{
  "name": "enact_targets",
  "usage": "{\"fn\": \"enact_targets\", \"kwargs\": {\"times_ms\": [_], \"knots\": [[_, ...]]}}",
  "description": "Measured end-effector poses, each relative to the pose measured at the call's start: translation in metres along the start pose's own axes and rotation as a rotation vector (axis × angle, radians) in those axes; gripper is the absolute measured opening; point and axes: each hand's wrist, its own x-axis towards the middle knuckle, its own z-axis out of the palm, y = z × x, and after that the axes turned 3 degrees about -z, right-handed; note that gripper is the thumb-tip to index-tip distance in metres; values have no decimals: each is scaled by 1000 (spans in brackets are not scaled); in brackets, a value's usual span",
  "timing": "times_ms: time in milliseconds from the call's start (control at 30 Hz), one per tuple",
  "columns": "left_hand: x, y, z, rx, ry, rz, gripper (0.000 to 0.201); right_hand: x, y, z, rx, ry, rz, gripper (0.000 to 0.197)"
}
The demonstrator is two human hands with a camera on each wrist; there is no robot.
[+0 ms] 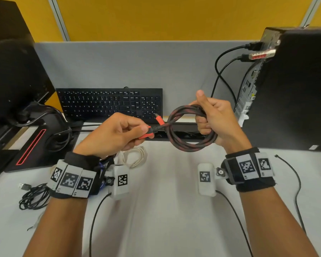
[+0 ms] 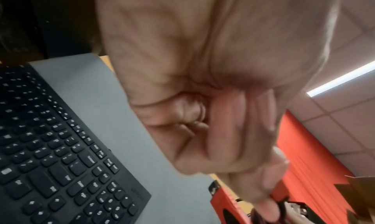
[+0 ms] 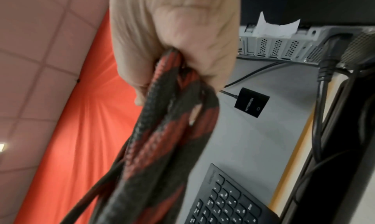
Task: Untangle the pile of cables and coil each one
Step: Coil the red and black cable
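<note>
A red-and-black braided cable [image 1: 189,143] is wound into a coil and held in the air above the desk. My right hand [image 1: 211,119] grips the coil's right side in a fist with the thumb up; the right wrist view shows the braided loops [image 3: 162,131] running out of that fist. My left hand [image 1: 122,132] pinches the cable's red plug [image 1: 146,135] just left of the coil. A second red plug [image 1: 159,119] sticks up beside the coil. In the left wrist view my left hand's fingers [image 2: 233,131] are curled.
A white coiled cable [image 1: 135,156] lies under my left hand, and a black cable bundle [image 1: 33,197] at the desk's left. A thin black wire [image 1: 293,179] trails at the right. Black keyboard [image 1: 109,104] behind, monitor base [image 1: 32,147] left, computer tower [image 1: 289,89] right.
</note>
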Motion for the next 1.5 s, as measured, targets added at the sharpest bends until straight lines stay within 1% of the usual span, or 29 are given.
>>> {"fn": "enact_targets", "kwargs": {"times_ms": [67,133,200,233,267,300,367,400,467,533,567,600,667,733,767,833,933,1000,1067,1133,1200,1267,1300,1333,1367,1400,1433,1467,1500], "knots": [[0,-4,-2,24,7,-33,26,1,6,5,-41,33,-8,59],[2,-10,0,113,-14,-114,24,1,14,12,-122,75,-18,64],[5,-16,4,250,-81,-219,14,1,19,17,-223,92,-38,62],[7,-19,6,313,-81,-262,13,1,21,19,-264,95,-50,61],[8,-23,6,356,-39,-286,22,1,21,20,-286,103,-56,61],[10,-26,5,370,33,-287,33,1,21,21,-289,115,-57,61],[14,-26,6,388,190,-229,54,0,21,24,-288,120,-54,63],[15,-25,7,393,241,-192,61,0,20,27,-298,98,-51,63],[17,-22,11,333,264,-150,75,0,19,33,-317,15,-28,62],[16,-20,16,274,202,-163,85,1,17,39,-294,-73,37,60],[14,-20,19,277,158,-174,84,3,16,41,-273,-119,74,61],[13,-20,21,288,115,-187,78,4,16,42,-260,-168,104,61],[12,-21,25,284,56,-242,51,7,19,44,-268,-265,160,55],[15,-23,31,241,64,-346,23,9,25,46,-299,-346,212,52],[16,-25,35,221,80,-408,17,9,29,46,-318,-377,231,52],[18,-29,43,221,95,-507,15,9,36,47,-384,-416,249,54],[20,-33,54,245,59,-604,17,7,42,42,-621,-463,253,54],[19,-35,59,280,16,-641,17,3,41,33,-775,-499,259,42],[18,-35,63,302,-45,-662,17,-1,36,22,-841,-493,280,31],[16,-33,67,328,-92,-676,24,-9,27,10,-889,-478,305,29],[15,-29,66,475,-79,-667,36,-18,16,-7,-954,-471,341,25],[14,-22,64,671,2,-588,41,-28,6,-28,-1045,-415,378,22],[14,-18,62,753,47,-503,41,-32,1,-38,-1103,-354,389,22],[14,-14,61,805,74,-384,39,-37,-2,-51,-1177,-276,399,24],[14,-10,58,816,69,-265,35,-40,-5,-64,-1265,-204,414,26],[12,-6,58,807,9,-174,30,-45,-8,-76,-1360,-138,433,27],[10,-1,59,791,-95,-122,27,-52,-11,-87,-1443,-84,455,28],[8,3,60,787,-221,-114,26,-57,-14,-98,-1503,-48,478,27],[6,5,63,804,-343,-142,31,-63,-16,-109,-1542,-22,505,28]]}}
